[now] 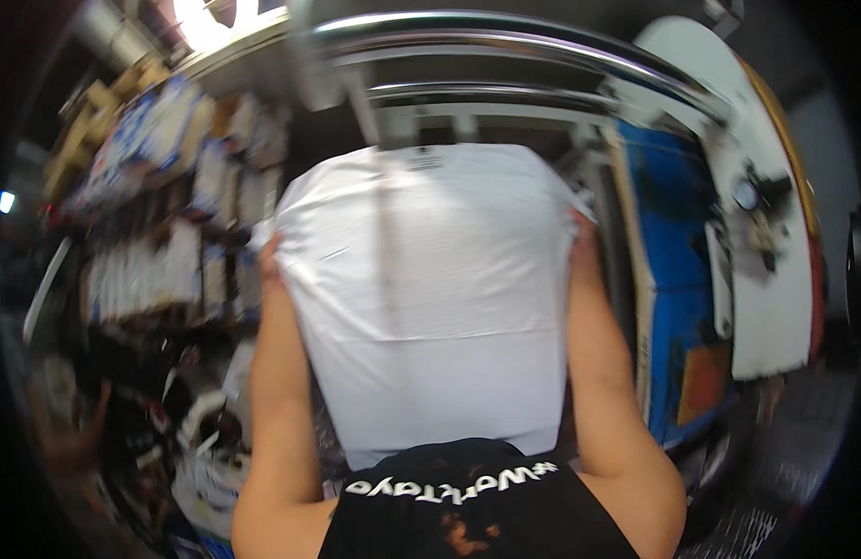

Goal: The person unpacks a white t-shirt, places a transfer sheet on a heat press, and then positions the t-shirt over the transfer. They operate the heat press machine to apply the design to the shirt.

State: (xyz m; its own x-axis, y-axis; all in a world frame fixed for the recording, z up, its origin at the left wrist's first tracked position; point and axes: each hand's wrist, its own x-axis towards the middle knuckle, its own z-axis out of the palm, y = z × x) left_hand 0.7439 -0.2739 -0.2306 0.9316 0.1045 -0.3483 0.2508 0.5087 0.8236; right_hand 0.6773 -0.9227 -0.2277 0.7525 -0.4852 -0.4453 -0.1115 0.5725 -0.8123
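A white T-shirt (440, 270) lies spread out in front of me, its collar end at the far side and its hem toward my body. Light creases run across it, and a faint darker band goes down its left half. My left hand (270, 258) is closed on the cloth at the shirt's left side, near the sleeve. On the opposite side my right hand (583, 235) grips the bunched fabric by the right sleeve. Both arms are stretched forward along the shirt's edges. Fingers are partly hidden by the cloth and blurred.
Shiny metal rails (505, 42) cross beyond the shirt. To the right stand a blue panel (668, 214) and a white machine panel (770, 307) with a round gauge (747, 194). Shelves of stacked packages (146, 275) fill the left, with clutter below. A bright lamp (207, 20) shines at upper left.
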